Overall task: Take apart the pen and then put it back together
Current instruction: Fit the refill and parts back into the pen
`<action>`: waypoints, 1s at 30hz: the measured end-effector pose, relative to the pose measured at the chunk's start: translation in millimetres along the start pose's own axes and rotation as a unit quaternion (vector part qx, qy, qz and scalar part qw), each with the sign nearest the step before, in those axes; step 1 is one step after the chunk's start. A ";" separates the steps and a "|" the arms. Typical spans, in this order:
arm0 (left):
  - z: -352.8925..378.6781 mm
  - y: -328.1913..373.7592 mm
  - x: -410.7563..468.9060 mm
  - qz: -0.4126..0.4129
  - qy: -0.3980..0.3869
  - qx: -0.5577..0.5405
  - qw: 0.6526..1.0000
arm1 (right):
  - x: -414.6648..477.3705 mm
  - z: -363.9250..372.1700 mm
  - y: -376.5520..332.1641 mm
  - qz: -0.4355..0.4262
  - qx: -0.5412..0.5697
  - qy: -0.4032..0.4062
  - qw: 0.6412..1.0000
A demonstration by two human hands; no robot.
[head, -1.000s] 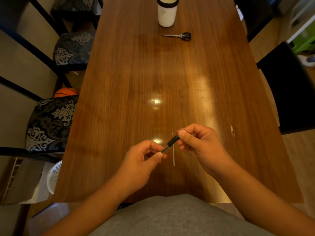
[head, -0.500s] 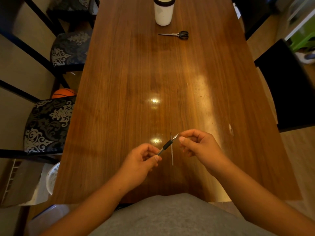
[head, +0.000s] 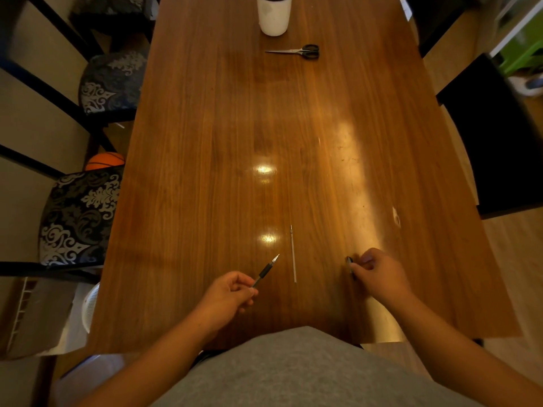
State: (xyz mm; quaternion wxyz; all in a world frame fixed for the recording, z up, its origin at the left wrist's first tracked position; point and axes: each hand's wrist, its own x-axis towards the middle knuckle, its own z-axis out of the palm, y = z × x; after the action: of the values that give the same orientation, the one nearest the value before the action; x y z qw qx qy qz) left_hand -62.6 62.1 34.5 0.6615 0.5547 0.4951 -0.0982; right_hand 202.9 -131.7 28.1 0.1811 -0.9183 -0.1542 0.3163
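My left hand [head: 227, 295] grips the pen body [head: 266, 271] by its rear end. Its black grip and silver tip point up and to the right, just above the table. A thin pale refill [head: 293, 254] lies lengthwise on the wooden table [head: 205, 171] between my hands, touching neither. My right hand [head: 379, 274] rests on the table at the right, fingers curled around a small dark pen part [head: 349, 261]. Most of that part is hidden by the fingers.
Black-handled scissors [head: 296, 51] and a white cylindrical container [head: 273, 17] lie far up the table. Patterned chairs [head: 79, 212] stand along the left, with an orange ball [head: 104, 160] behind one. A black chair [head: 493, 136] stands at the right.
My right hand left the pen's tip and moved right and down to the table, where it now holds a small dark part. My left hand drew the pen body slightly left.
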 end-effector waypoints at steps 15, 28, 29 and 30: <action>8.9 1.4 2.1 -0.012 0.001 0.001 1.000 | 6.1 11.9 -16.8 -0.022 -0.036 -0.032 0.999; 12.4 45.0 -23.1 0.066 -0.023 -0.044 0.997 | -32.7 -19.1 -102.8 -0.032 0.474 -0.124 0.871; 12.4 49.0 -26.0 0.076 -0.027 -0.049 0.996 | -36.0 -22.3 -109.1 -0.040 0.483 -0.122 0.866; 12.3 52.7 -28.7 0.085 -0.031 -0.052 0.994 | -38.8 -24.8 -114.5 -0.050 0.487 -0.120 0.864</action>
State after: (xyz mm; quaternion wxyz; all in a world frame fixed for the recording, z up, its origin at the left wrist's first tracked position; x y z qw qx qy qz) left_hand -34.1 59.2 88.6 0.7105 0.5563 0.4297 -0.0323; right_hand 170.1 -51.4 116.0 0.6011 -0.6593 -0.0462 0.4493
